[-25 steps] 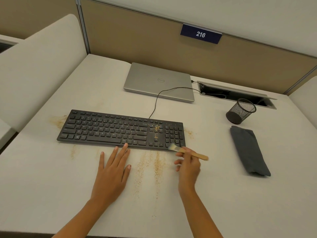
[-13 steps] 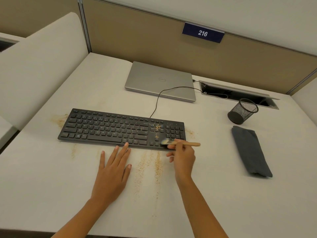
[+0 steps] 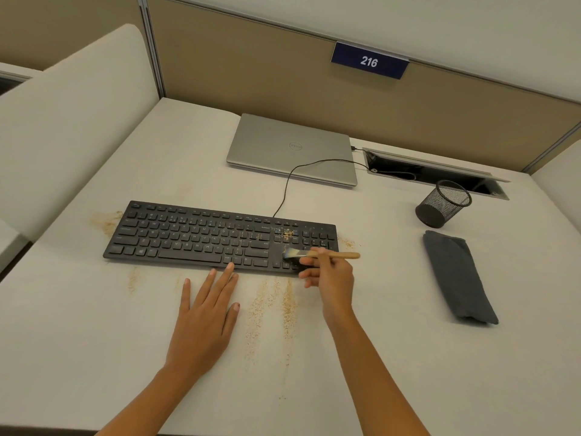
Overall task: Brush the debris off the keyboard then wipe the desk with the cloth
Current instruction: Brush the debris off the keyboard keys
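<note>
Keyboard (image 3: 220,237) | right grip (image 3: 333,278) pinches brush (image 3: 341,255) at its right end | left grip (image 3: 204,322) flat, fingertips (image 3: 231,266) at front edge

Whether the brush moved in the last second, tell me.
Yes. The brush moved left and away, from the keyboard's front-right edge up onto its keys.

open desk (image 3: 393,357) between keyboard (image 3: 195,237) and cloth (image 3: 456,275) — cup (image 3: 441,204) behind.
</note>
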{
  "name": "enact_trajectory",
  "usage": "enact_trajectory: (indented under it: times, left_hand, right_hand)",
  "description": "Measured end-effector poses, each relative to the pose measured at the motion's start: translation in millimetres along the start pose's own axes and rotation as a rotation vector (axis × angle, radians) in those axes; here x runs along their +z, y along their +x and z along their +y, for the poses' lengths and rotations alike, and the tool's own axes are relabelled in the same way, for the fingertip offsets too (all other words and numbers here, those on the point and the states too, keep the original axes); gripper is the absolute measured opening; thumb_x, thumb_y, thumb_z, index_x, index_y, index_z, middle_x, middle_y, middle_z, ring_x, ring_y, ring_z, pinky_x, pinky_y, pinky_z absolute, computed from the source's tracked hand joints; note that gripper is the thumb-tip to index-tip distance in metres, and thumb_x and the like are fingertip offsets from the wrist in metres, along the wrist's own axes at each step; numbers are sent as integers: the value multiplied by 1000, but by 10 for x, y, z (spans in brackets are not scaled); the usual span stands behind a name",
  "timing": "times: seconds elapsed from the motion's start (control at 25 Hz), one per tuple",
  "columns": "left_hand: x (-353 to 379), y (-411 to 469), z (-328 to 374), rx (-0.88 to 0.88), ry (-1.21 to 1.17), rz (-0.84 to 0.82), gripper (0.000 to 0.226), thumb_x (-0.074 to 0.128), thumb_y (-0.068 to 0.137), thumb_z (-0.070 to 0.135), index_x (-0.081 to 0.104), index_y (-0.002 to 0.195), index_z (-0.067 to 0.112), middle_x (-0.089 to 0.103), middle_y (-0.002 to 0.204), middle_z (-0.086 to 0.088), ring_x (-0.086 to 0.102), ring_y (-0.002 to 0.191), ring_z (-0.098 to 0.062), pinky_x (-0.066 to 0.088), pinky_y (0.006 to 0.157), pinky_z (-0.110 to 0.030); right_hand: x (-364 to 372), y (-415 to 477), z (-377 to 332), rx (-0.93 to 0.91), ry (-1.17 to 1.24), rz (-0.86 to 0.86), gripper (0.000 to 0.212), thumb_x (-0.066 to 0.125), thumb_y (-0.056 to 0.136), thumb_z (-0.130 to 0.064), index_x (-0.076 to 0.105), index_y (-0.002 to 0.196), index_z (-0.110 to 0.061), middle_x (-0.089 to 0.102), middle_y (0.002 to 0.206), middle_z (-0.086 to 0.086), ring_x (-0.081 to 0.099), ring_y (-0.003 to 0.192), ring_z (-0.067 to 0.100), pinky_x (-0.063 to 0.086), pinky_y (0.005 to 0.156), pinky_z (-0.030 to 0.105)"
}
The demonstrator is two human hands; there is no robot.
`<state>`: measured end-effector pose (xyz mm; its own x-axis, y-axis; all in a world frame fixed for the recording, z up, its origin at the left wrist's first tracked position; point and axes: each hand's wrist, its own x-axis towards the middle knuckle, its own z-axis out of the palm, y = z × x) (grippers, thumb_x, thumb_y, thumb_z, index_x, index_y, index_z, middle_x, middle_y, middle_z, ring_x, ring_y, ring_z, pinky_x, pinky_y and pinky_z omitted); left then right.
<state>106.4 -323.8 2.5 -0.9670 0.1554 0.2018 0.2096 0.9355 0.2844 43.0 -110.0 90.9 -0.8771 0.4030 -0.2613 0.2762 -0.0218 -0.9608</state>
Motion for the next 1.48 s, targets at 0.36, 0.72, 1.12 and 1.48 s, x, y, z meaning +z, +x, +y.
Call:
enact_trajectory:
  times: [0.36, 0.72, 1.12, 1.48]
  left_hand:
    - [2, -13, -5, -4, -8, 16, 57, 21, 103, 40, 38, 152, 15, 25, 162, 4, 26, 148, -22, 11, 119, -53]
    - [13, 0, -4, 3, -19, 19, 57, 21, 103, 40, 38, 151, 15, 25, 162, 4, 25, 149, -22, 12, 120, -54]
    - [17, -1, -5, 8, -16, 21, 57, 22, 103, 40, 38, 152, 15, 25, 162, 4, 25, 149, -22, 11, 120, -54]
    - [15, -9, -10, 3, -24, 28, 56, 24, 102, 39, 38, 151, 15, 25, 162, 5, 24, 149, -21, 9, 121, -52]
  right_hand:
    - [26, 44, 54, 3, -6, 74, 27, 47, 101, -20, 69, 92, -6, 72, 71, 4, 63, 51, 16, 53, 47, 26]
    - [-259, 315, -87, -228, -180, 274, 27, 40, 103, -25, 62, 105, -9, 68, 80, 5, 60, 54, 14, 50, 45, 22]
    - [-311, 634, -569, -96, -864, -346, 34, 40, 103, -20, 65, 88, -2, 62, 65, 5, 53, 46, 11, 43, 42, 17]
    - [-333, 524, -533, -182, -762, -327, 28, 43, 101, -18, 64, 89, -4, 65, 67, 11, 54, 45, 15, 39, 38, 13]
